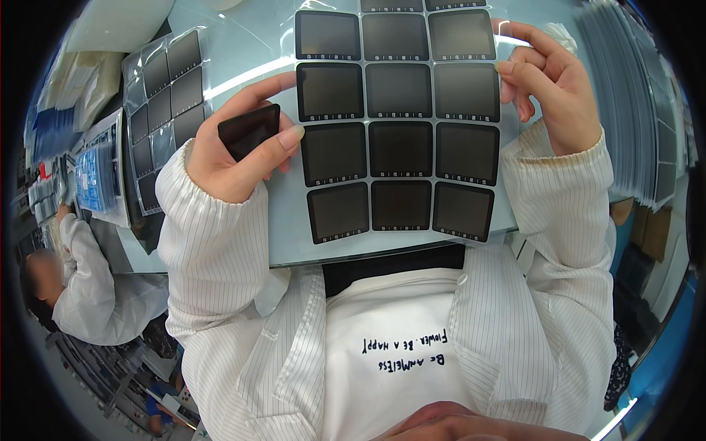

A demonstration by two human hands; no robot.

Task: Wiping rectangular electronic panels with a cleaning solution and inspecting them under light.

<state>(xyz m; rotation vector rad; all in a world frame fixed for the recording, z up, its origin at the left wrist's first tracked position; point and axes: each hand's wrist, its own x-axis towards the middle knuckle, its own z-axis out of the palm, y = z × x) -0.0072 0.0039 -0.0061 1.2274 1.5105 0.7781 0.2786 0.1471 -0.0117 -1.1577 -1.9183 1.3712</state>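
Note:
A clear plastic sheet [398, 120] carries rows of dark, rounded rectangular panels [401, 149], each with a strip of small pale marks along its lower edge. It is held up in front of me over the table, its top running out of view. My left hand [213, 158] is closed: thumb and fingers grip the sheet's left edge, and a loose dark panel [250, 132] rests in the crook between thumb and forefinger. On the opposite side, my right hand [562, 95] pinches the right edge near the upper rows, its other fingers curled.
Another sheet of dark panels [165, 99] lies left on the pale glass-topped table [254, 44]. A tall stack of clear sheets [625, 110] stands at the right. Blue-and-clear packs [95, 180] and piled sheets [62, 103] line the far left. A co-worker [110, 301] sits at lower left.

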